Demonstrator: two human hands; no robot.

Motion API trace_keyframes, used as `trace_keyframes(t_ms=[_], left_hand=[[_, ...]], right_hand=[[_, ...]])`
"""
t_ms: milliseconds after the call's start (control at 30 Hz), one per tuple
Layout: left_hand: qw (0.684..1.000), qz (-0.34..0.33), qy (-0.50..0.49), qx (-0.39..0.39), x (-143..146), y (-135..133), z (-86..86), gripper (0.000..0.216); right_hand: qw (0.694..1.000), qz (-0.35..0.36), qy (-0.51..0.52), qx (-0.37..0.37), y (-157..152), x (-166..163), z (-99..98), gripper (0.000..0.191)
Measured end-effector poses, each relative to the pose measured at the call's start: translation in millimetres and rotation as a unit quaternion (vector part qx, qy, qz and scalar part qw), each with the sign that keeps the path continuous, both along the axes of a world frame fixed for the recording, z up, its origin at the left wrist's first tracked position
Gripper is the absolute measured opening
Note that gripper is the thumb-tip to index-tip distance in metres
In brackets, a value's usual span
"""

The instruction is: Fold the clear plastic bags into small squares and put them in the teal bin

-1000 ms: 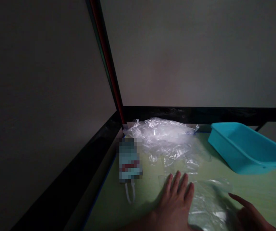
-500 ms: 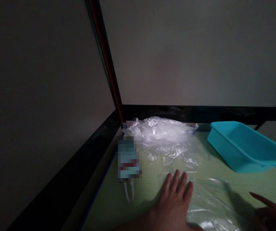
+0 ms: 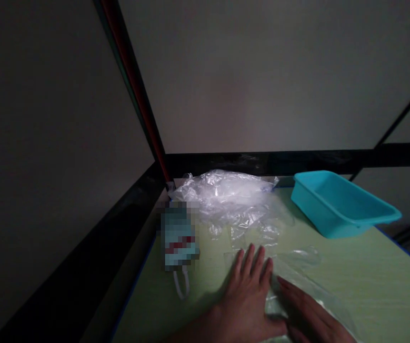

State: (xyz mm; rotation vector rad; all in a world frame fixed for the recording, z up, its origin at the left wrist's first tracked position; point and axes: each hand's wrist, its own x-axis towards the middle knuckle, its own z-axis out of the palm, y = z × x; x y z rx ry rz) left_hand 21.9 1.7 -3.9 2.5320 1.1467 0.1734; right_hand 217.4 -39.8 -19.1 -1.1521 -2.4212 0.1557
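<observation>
Lying near-left of the turquoise rectangular plastic basin [image 3: 319,216]: one clear thin plastic sheet [image 3: 300,267], left hand [image 3: 247,297] spread across it, right hand [image 3: 312,309] alongside, fingers together, any pinch hidden; uneven pressure could crease the sheet.

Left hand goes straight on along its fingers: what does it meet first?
Likely the near edge of the crumpled clear plastic, just beyond the left hand; whether the fingertips already touch it is unclear.

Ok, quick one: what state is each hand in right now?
Left hand: open, fingers spread on the clear plastic film.
Right hand: fingers outstretched over the film, beside the left; whether it grips anything cannot be told.
</observation>
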Motion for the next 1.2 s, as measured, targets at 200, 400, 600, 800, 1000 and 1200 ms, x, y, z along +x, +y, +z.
trace_keyframes(t_ms=[200, 400, 600, 800, 1000, 1200], left_hand=[[1.000, 0.003, 0.005, 0.004, -0.8, -0.3, 0.9, 0.091], [1.000, 0.007, -0.005, -0.008, -0.1, -0.3, 0.9, 0.094], [1.000, -0.006, -0.014, -0.004, -0.6, 1.2, 1.7, 0.099], [1.000, -0.016, -0.021, 0.001, -1.5, 2.0, 1.4, 0.098], [1.000, -0.013, -0.019, -0.002, -2.3, 3.0, 2.7, 0.098], [1.000, 0.003, -0.025, 0.007, 1.7, 2.4, 23.1, 0.095]], right_hand=[[0.999, -0.011, -0.048, -0.013, -1.3, -3.5, 1.8, 0.064], [0.994, -0.055, -0.096, -0.011, -0.2, 16.5, -3.1, 0.066], [0.988, -0.070, -0.137, -0.017, 1.7, 28.8, -4.0, 0.070], [0.984, -0.072, -0.162, -0.007, 2.4, 43.8, -5.0, 0.076], [0.981, -0.083, -0.175, -0.020, 2.1, 59.1, -2.9, 0.076], [0.981, -0.086, -0.172, -0.032, 3.6, 58.6, -7.9, 0.076]])
